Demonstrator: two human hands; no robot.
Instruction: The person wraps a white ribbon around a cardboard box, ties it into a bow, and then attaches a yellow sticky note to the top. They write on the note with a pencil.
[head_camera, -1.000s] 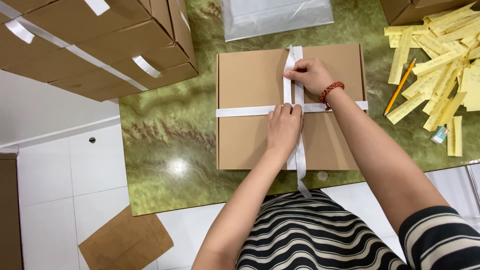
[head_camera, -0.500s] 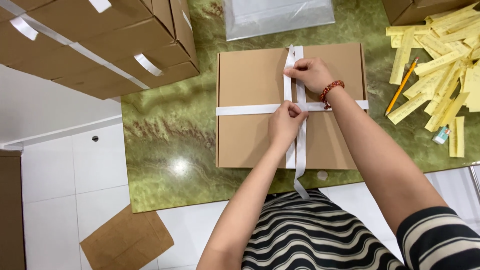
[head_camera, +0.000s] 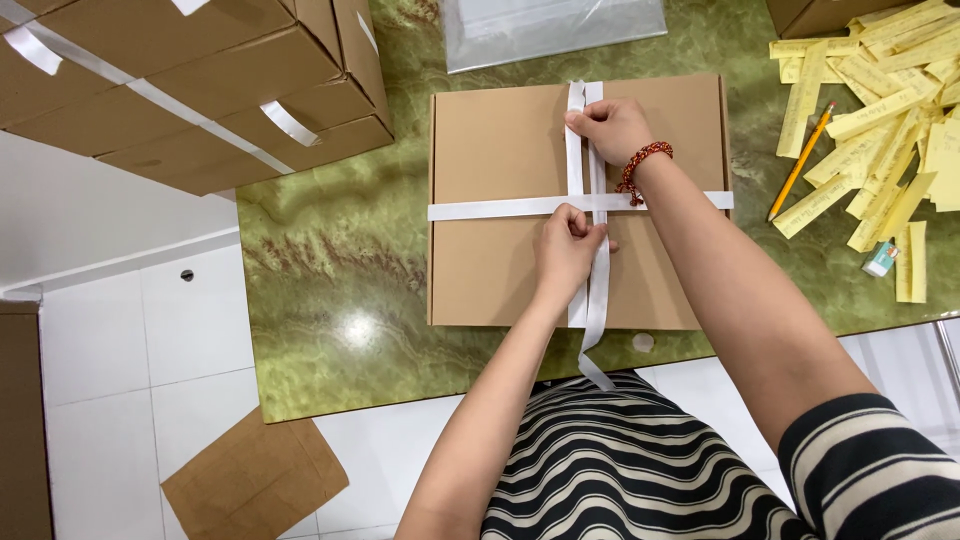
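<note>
At table centre, the flat cardboard box (head_camera: 500, 200) is already crossed by white ribbon (head_camera: 480, 210), with the left hand (head_camera: 567, 250) pinching the crossing, the right hand (head_camera: 612, 128) pinching the 12 o'clock strand, and no knot visible yet.

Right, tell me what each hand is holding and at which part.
Both hold the white ribbon tied around the flat cardboard box. The left hand pinches it at the crossing near the box's middle; the right hand grips the lengthwise strands farther up.
</note>
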